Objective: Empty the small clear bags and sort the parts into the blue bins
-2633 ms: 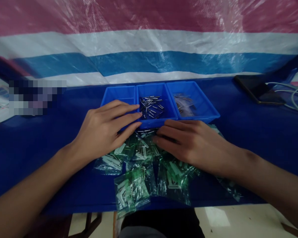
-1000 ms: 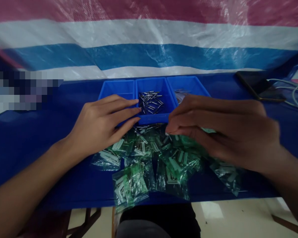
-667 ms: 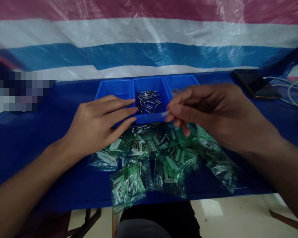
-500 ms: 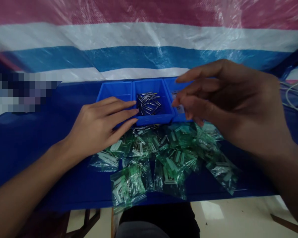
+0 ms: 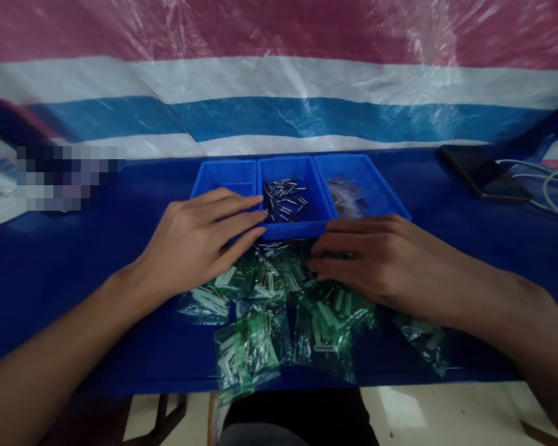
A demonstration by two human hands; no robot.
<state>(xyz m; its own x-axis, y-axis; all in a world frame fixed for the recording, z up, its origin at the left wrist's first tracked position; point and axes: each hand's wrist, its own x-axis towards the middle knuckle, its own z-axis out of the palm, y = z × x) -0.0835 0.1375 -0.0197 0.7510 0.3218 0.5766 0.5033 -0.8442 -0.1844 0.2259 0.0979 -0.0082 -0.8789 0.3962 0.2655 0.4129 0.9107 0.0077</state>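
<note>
My left hand (image 5: 209,235) rests across the front of the left blue bin (image 5: 227,170). Its fingers are stretched out, with the tips at the wall of the middle blue bin (image 5: 297,230), and I see nothing in it. Slim metal pins (image 5: 286,198) lie loose in that middle bin. Just in front of the bins, my right hand (image 5: 372,257) hangs low over the pile, fingers curled and tips drawn together; what they hold, if anything, is hidden. Beneath both hands are small clear-and-green plastic bags (image 5: 246,350) containing white strips and metal pieces. More metal pins (image 5: 281,244) lie between bin and bags.
The right blue bin (image 5: 384,192) holds clear plastic packets (image 5: 346,195). A dark phone-like slab (image 5: 486,173) and white cables (image 5: 549,179) lie at the back right of the blue table (image 5: 134,353). A striped sheet (image 5: 279,80) hangs behind.
My right hand has come down from above the right bin to the bags in front of the bins, uncovering the right bin and the dark slab. The left hand keeps its place at the bins.
</note>
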